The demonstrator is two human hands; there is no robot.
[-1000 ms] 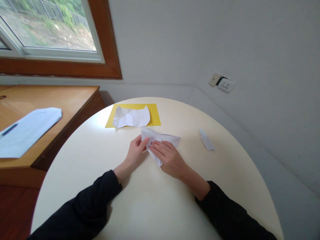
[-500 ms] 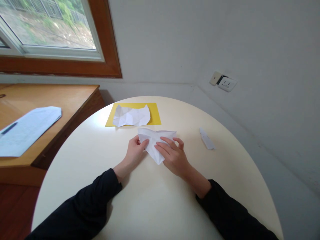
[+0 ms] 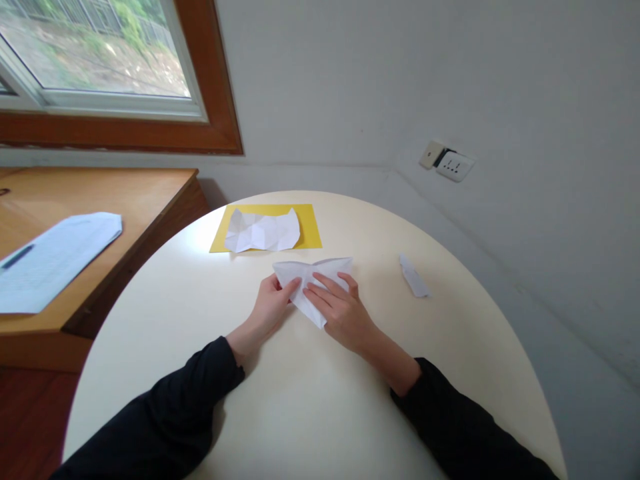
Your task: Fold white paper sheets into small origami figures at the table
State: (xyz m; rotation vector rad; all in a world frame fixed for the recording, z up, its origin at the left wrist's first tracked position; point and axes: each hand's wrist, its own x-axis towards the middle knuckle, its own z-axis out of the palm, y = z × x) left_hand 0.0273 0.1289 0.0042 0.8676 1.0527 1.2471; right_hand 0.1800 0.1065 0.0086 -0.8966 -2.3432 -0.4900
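Folded white paper (image 3: 311, 283) lies flat near the middle of the round cream surface (image 3: 310, 400), a bit toward its far edge. Shape is roughly triangular: wide edge on the far side, point aimed back at the person. Long axis runs left-right along that far edge.

Left hand (image 3: 270, 305) sits at the paper's left corner, fingers (image 3: 291, 287) curled w/ thumb and forefinger pinching the edge there. Right hand (image 3: 340, 310) lies on top of the paper's right half, fingers spread and flat, pressing down, nothing gripped. Both hands touch the paper; it lies just ahead of both, between them, so neither is clearly nearer. Right covers more of it.

Rest of surface: yellow sheet (image 3: 309, 223) near the far edge, w/ a creased white paper (image 3: 263, 231) on it, just beyond the folded piece but apart from it. Small folded white scrap (image 3: 414, 277) toward the right edge, well apart from the hands.

Room: wooden desk (image 3: 115, 200) at left carries a printed sheet (image 3: 50, 257); wood-framed window (image 3: 100, 67) above it; grey wall w/ a socket plate (image 3: 453, 165) at right.
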